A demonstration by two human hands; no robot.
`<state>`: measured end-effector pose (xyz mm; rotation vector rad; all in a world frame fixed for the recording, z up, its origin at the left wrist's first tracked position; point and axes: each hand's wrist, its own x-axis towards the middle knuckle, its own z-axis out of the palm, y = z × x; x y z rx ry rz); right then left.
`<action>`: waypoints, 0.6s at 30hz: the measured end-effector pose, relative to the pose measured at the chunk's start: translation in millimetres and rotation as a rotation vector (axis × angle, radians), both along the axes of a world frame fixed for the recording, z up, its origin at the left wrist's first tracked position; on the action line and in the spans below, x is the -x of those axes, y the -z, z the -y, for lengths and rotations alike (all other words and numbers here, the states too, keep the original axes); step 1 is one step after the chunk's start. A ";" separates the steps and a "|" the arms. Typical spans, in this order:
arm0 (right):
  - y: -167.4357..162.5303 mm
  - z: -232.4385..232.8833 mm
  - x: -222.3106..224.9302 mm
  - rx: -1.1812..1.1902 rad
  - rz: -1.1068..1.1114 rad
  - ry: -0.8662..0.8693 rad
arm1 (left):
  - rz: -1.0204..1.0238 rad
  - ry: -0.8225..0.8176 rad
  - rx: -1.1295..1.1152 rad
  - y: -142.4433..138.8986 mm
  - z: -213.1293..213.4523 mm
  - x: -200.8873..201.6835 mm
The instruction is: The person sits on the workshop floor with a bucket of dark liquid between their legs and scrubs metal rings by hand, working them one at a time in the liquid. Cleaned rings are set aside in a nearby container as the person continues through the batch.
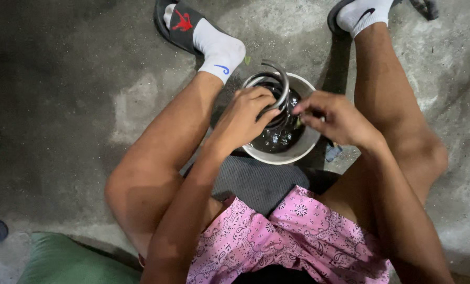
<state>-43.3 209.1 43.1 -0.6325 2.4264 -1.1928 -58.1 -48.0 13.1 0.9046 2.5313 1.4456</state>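
Bare concrete floor (77, 105) spreads under a seated person. Left hand (243, 118) has its grip closed round a metal coil spring (277, 87), steadying it upright in the white bowl (298, 152) of dark liquid between the feet. Just right of that grip, right hand (335, 118) pinches narrowly; around what, I cannot tell.

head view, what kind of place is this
Probably a yard or garage floor used for rough work: bare, stained concrete floor, and a white bowl of dark liquid set on the ground where both hands wash a metal coil spring.
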 end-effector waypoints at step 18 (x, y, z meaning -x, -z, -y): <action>55.9 30.5 -13.8 0.340 0.160 0.442 | 0.033 -0.016 0.342 11.1 12.7 -12.0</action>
